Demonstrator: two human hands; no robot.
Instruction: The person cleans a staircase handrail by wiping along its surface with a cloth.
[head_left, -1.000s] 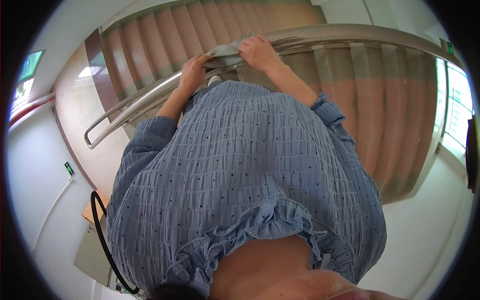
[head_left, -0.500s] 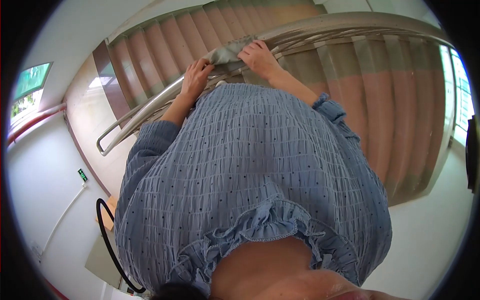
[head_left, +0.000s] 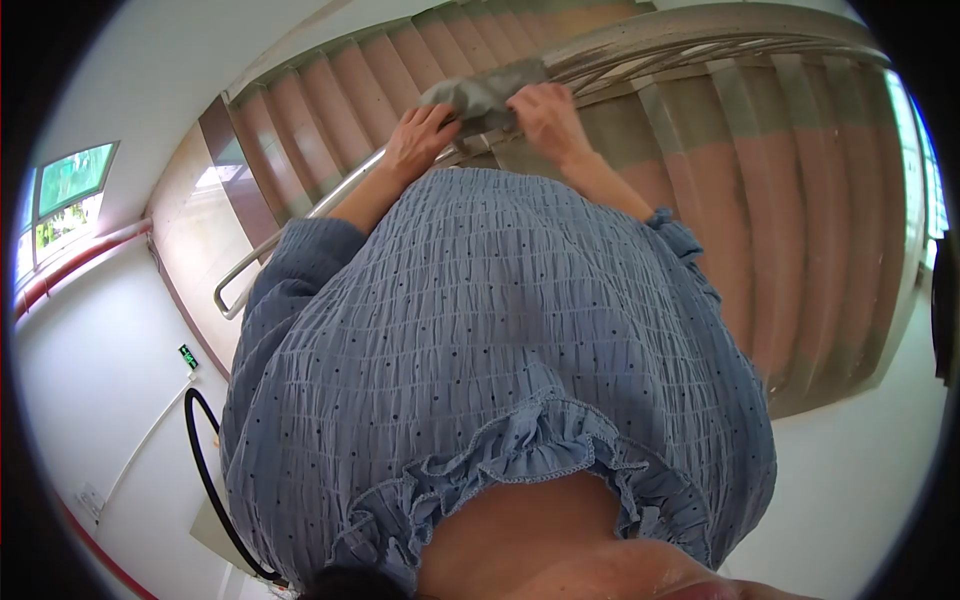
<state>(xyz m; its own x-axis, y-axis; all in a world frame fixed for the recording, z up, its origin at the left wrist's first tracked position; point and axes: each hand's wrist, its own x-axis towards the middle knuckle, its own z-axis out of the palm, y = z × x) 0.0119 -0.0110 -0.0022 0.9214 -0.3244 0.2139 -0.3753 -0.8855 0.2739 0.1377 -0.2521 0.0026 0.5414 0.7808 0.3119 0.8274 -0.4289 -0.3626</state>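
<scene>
A grey-green cloth (head_left: 485,98) lies draped over the metal handrail (head_left: 690,28) of a staircase, at the top middle of the head view. My left hand (head_left: 422,138) grips the cloth's left end with bent fingers. On the other side, my right hand (head_left: 548,115) has its fingers closed on the cloth's right end. The stretch of rail between my hands is covered by the cloth. Both forearms reach forward from blue sleeves.
Stairs (head_left: 345,88) run beyond the rail, and more stairs (head_left: 770,220) lie to the right. The rail's curved end (head_left: 228,300) is at the left. A window (head_left: 75,180) and a green sign (head_left: 188,356) show at the far left.
The view has shifted, and the rail's end sits farther right and lower. Both hands have moved slightly right with the cloth, which now looks more spread over the rail.
</scene>
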